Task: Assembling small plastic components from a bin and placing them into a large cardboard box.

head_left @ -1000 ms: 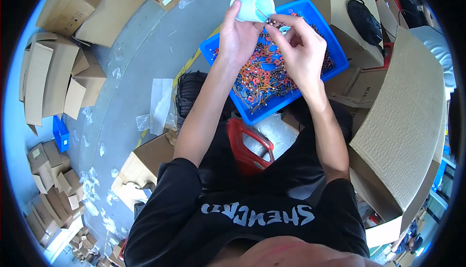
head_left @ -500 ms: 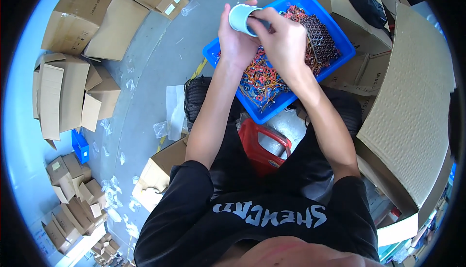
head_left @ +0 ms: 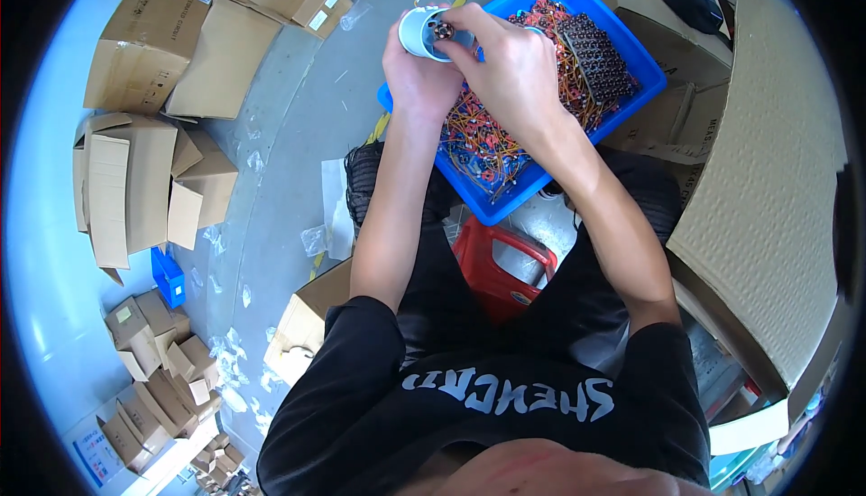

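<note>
My left hand (head_left: 422,83) is wrapped round a white cylindrical cup-like housing (head_left: 413,36), its mouth tilted toward the right. At that mouth my right hand (head_left: 521,68) pinches a small dark round part (head_left: 443,32) between thumb and fingers. Whether the part touches the inside wall, I cannot tell. Beneath both hands is a blue plastic tray (head_left: 490,214), set slantwise across my knees. Many small red and blue parts with orange wires (head_left: 492,149) fill it loosely, and dark round pieces (head_left: 597,59) lie in neat rows on its right side.
A red plastic stool (head_left: 480,270) shows between my legs. Close on the right stands a large open cardboard box (head_left: 767,180), with a black bag (head_left: 681,0) beyond it. Cardboard boxes (head_left: 149,41) line the left, near a small blue bin (head_left: 168,277) and plastic scraps on the floor.
Both hands have shifted slightly left with the white housing. The dark round part now shows at its mouth, where the right fingers hid it before. The whole view has moved a little.
</note>
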{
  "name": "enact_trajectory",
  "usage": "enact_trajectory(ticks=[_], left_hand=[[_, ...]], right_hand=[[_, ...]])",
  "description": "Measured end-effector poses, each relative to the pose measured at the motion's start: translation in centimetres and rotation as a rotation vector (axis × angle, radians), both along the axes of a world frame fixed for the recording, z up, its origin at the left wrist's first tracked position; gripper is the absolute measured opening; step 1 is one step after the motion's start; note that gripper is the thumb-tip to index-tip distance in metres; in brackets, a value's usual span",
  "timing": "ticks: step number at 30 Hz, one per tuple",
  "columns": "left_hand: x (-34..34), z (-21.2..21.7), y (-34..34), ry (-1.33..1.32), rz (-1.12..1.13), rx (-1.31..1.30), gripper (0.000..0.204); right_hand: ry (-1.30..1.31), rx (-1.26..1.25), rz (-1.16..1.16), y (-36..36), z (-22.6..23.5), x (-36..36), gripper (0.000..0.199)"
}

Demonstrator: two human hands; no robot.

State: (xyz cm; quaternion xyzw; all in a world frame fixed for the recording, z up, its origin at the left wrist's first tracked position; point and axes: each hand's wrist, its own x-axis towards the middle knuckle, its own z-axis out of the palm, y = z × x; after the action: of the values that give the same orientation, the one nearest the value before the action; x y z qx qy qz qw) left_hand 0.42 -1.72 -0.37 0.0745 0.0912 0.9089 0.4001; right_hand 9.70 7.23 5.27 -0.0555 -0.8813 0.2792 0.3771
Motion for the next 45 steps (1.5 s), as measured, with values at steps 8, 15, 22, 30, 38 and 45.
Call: enact_trajectory(ticks=[8, 15, 22, 30, 38, 45], left_hand=[[1.0, 1.5, 0.3, 0.105, 0.063, -0.179, 0.031], [0.1, 0.3, 0.2, 0.103, 0.035, -0.072, 0.033], [0.4, 0.9, 0.4, -0.038, -0.003, -0.106, 0.033], [0.6, 1.7, -0.1, 0.072, 0.006, -0.115, 0.037], [0.4, 1.2, -0.2, 0.163, 0.004, -0.017, 0.034], [0.3, 1.0, -0.1, 0.072, 0.063, -0.047, 0.034]], right_hand=[[-0.038, -0.061, 0.131, 0.9, 0.1, 0.2, 0.021], [-0.150, 0.006, 0.179, 1.9, 0.5, 0.3, 0.019], [0.020, 0.100, 0.162, 1.8, 0.3, 0.4, 0.019], [0.082, 0.127, 0.110, 1.1, 0.6, 0.4, 0.021], [0.064, 0.074, 0.042, 0.6, 0.2, 0.4, 0.020], [0.073, 0.089, 0.108, 1.1, -0.4, -0.2, 0.020]])
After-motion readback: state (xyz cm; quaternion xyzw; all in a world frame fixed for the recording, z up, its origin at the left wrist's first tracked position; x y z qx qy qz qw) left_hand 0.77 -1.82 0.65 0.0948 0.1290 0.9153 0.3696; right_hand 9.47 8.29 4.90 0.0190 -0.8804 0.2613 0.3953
